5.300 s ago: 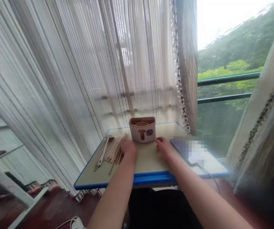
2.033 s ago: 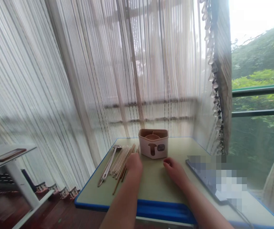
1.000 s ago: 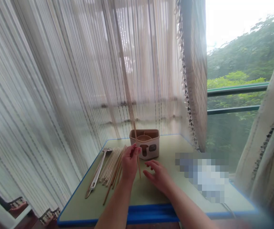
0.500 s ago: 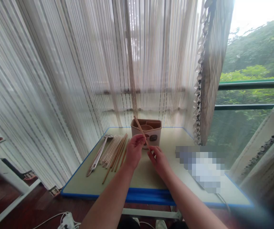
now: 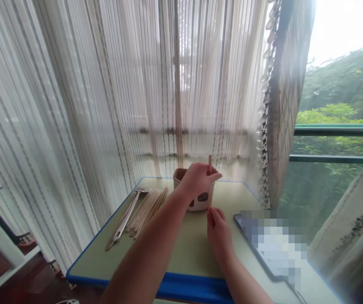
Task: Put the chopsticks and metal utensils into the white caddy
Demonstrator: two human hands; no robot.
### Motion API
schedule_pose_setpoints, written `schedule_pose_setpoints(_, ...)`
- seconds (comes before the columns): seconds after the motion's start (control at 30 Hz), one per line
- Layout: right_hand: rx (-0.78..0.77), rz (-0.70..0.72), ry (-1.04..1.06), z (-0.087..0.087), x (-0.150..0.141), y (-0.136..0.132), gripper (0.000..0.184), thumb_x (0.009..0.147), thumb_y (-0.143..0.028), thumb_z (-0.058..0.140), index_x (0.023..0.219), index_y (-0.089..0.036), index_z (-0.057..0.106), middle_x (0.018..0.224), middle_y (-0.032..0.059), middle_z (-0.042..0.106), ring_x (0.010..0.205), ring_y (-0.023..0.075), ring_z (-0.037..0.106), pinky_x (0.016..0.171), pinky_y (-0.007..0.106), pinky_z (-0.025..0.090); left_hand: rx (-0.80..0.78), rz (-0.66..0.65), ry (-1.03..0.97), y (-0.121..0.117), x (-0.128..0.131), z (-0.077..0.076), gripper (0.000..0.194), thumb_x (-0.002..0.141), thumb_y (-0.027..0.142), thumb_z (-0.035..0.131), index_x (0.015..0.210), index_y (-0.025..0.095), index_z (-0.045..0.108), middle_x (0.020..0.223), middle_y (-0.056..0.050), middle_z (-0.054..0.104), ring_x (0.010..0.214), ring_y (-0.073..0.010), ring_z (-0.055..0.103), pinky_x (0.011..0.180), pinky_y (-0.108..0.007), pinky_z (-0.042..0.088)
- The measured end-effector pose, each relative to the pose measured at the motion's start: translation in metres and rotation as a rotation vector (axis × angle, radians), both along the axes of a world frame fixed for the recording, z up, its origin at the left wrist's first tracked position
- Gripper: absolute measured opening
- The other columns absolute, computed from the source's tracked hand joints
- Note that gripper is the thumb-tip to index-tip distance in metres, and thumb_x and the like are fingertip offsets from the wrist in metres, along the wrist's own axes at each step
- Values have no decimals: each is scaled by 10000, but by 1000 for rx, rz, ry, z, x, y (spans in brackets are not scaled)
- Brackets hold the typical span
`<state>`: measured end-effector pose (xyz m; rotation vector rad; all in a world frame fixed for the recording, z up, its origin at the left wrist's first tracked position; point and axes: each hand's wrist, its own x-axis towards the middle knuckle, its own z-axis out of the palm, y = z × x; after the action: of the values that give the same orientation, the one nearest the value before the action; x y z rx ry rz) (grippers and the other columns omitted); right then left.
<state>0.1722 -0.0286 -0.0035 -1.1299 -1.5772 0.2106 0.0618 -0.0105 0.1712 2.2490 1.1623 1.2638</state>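
Just before the front right corner of a light-coloured holder [image 5: 200,206], a wooden stick [image 5: 209,161] is held nearly upright above the table top; whether it is a single stick or two laid together cannot be told. Its upper part is gripped by the closed fingers of the left hand [image 5: 198,178], by which much of the holder is covered; its lower end is pinched between the thumb and fingers of the right hand [image 5: 220,228]. Whether the holder is touched by the left hand cannot be made out; an oval dark label [image 5: 203,196] is seen on its front. To the left, a loose bundle of sticks [image 5: 145,211] is laid on the table [image 5: 190,249], which is edged in blue; beside the bundle, a slotted spoon [image 5: 127,216] is placed. On the right side, a flat device [image 5: 246,230] is partly hidden by pixelation; a cable [image 5: 297,292] is seen at its near end. Behind the table, a striped curtain [image 5: 112,101] is hung; greenery [image 5: 333,107] is seen beyond a railing [image 5: 339,131].
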Motion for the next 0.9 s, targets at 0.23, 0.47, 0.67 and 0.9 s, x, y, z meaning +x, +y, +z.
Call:
schedule_pose_setpoints(0.23, -49, -108, 3, 2, 7, 3, 317, 908, -278, 327, 975, -195, 626, 933, 81, 618, 881, 184, 590, 795, 304, 453, -244, -197, 32, 20, 1, 6, 201, 662, 319, 664, 767, 150, 693, 719, -52, 675, 681, -158, 624, 620, -266, 483)
schedule_pose_setpoints(0.47, -60, -59, -71, 3, 5, 5, 296, 893, -232, 349, 965, -206, 635, 903, 91, 626, 866, 203, 578, 780, 324, 460, -397, -356, -234, 34, -22, 7, 168, 606, 280, 740, 715, 157, 705, 676, -83, 681, 611, -171, 645, 585, -309, 542)
schedule_pose_setpoints(0.67, -62, 0, -35, 13, 4, -2, 286, 888, -245, 367, 966, -194, 637, 909, 91, 629, 854, 198, 589, 778, 304, 463, -212, -278, -341, 28, -44, 20, 307, 617, 327, 748, 831, 113, 696, 725, -93, 682, 662, -171, 654, 640, -349, 573)
schedule_pose_setpoints(0.9, -18, 110, -44, 36, 6, -3, 268, 869, -224, 410, 994, -191, 645, 947, 76, 638, 874, 174, 594, 783, 276, 458, -30, -258, -404, 21, -37, 22, 213, 639, 268, 738, 771, 112, 677, 633, -38, 631, 681, -178, 655, 642, -365, 580)
